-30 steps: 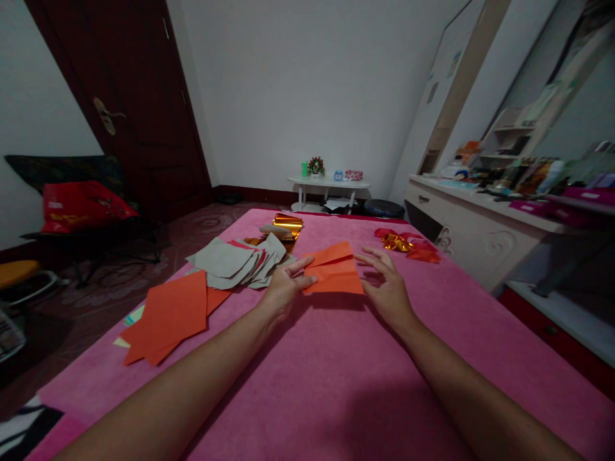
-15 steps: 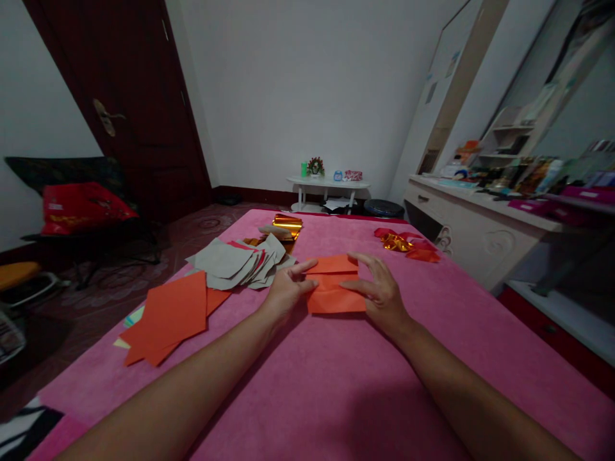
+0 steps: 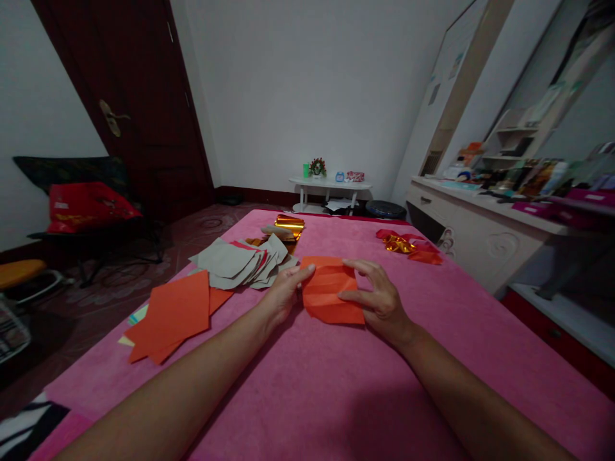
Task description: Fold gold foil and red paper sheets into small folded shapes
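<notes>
1. Holding the creased orange paper sheet [image 3: 327, 308] at its left edge, the left hand [image 3: 284, 296] has its grip closed in a pinch, thumb on the upper face and fingers behind.
2. On the sheet's right part lies the right hand [image 3: 383, 303], thumb and forefinger spread apart on the face; its other fingers are mostly hidden, so I cannot tell whether this grip closes underneath.
3. The sheet sits between the two hands, over the middle of the pink-covered surface [image 3: 307, 397], to the right of the grey paper pieces [image 3: 223, 262] and the loose orange sheets [image 3: 180, 310].
4. It should weigh next to nothing and feel thin and fairly crisp, bending readily along the creases that run from side to side.
5. Slipping seems a small worry, since the paper looks matt; a hard squeeze would more likely dent or tear it.
6. The best hold, I judge, is at both side edges, near the ends of a crease, with flat fingertips and light pressure.
7. Its near edge, free of both hands, would probably curl unless a thumb lay close by.
</notes>
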{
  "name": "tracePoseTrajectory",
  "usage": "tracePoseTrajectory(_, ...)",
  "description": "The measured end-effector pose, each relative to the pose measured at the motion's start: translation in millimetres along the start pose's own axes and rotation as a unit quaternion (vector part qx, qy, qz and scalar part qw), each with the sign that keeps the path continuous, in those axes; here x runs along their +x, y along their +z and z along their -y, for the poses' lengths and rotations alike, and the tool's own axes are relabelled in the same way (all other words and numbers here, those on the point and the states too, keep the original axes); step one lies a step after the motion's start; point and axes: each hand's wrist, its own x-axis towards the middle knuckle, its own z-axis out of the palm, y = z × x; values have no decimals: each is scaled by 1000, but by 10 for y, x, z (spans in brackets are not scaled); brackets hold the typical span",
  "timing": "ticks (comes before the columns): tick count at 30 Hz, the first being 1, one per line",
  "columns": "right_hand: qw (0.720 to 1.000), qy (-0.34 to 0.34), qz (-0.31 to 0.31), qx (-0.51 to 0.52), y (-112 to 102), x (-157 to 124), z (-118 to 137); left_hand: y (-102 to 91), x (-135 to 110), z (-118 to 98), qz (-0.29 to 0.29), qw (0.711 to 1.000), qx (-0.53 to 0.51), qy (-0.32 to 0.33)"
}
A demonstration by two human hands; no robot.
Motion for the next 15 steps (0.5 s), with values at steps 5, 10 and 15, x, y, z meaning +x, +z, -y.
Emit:
tracePoseTrajectory(5, 1000, -20, 20, -6, 12, 23, 46, 13, 10, -13, -26, 999, -24, 30)
tracePoseTrajectory(10, 999, 17, 20, 39, 52, 7, 98, 10, 31, 21, -49, 997, 15, 54)
tracePoseTrajectory(15, 969, 222, -30, 100, 103, 13, 180, 17, 31, 48, -26, 996, 25, 77)
